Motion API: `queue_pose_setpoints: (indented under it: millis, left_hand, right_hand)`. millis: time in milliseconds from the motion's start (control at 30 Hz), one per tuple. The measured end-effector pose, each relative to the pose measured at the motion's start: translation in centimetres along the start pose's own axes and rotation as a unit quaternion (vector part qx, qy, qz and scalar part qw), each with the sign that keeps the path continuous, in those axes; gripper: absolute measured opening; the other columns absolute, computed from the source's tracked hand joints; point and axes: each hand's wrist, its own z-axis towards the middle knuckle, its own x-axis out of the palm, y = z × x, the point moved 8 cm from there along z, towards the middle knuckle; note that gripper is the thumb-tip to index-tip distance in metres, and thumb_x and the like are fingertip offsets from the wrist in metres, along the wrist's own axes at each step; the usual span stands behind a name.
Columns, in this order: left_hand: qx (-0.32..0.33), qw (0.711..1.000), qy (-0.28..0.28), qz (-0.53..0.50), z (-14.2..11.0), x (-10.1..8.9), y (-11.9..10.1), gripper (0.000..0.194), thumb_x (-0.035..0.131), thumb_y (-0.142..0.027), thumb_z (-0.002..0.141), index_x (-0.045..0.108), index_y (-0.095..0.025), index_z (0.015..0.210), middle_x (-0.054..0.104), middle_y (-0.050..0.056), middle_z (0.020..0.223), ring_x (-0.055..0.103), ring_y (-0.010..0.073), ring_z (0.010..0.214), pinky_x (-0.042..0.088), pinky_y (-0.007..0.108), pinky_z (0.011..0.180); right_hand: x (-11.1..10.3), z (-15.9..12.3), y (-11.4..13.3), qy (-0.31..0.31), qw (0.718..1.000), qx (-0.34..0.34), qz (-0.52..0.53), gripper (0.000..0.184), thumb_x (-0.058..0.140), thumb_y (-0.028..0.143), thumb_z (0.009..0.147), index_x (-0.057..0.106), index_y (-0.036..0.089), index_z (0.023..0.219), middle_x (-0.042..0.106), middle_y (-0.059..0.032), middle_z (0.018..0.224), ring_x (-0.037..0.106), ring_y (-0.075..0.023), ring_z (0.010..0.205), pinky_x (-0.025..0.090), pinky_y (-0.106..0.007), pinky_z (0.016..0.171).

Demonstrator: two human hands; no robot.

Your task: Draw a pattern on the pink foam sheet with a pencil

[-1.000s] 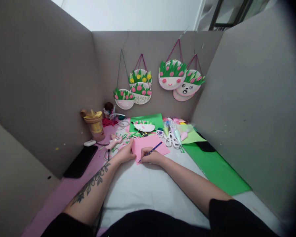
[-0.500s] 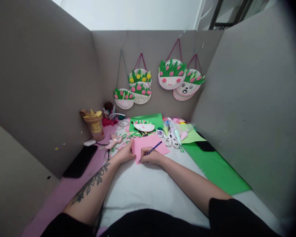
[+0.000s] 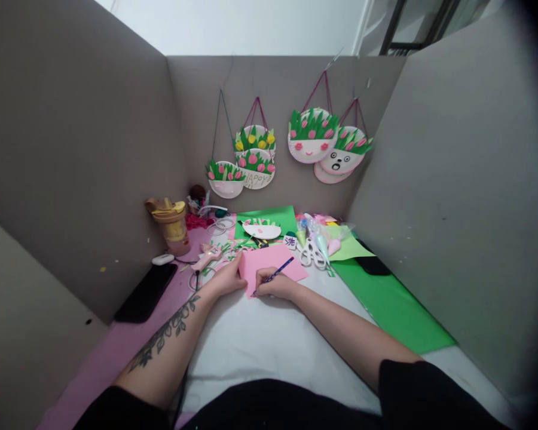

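A pink paper sheet (image 3: 275, 263) lies on the white table top (image 3: 269, 340) in front of me. My left hand (image 3: 228, 278) presses flat on the sheet's left edge, fingers apart. My right hand (image 3: 273, 287) grips a blue pencil (image 3: 278, 272) whose tip touches the sheet's near left corner. White scissors (image 3: 312, 253) lie just beyond the sheet to the right.
Grey partition walls enclose the desk, with several paper-plate flower baskets (image 3: 311, 140) hung on the back wall. A yellow-lidded cup (image 3: 173, 225), a black phone (image 3: 146, 291), a pink glue gun (image 3: 207, 257), green paper sheets (image 3: 392, 307) and a half plate craft (image 3: 262, 230) surround the work spot.
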Motion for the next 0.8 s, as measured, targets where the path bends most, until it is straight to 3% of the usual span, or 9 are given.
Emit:
queue_pose_setpoints:
  millis: [800]
  left_hand:
    - [-0.003, 1.0, 0.003, -0.029, -0.1, 0.0, -0.1, 0.097, 0.061, -0.026, 0.068, 0.01, -0.007, 0.149, 0.063, 0.015, 0.114, 0.058, 0.0271, 0.105, 0.042, 0.028, 0.08]
  right_hand:
    - [-0.4, 0.3, -0.9, -0.01, 1.0, -0.001, 0.025, 0.012, 0.064, 0.013, 0.055, 0.052, 0.017, 0.055, 0.051, 0.0061, 0.043, 0.043, -0.0082, 0.041, 0.03, -0.019, 0.041]
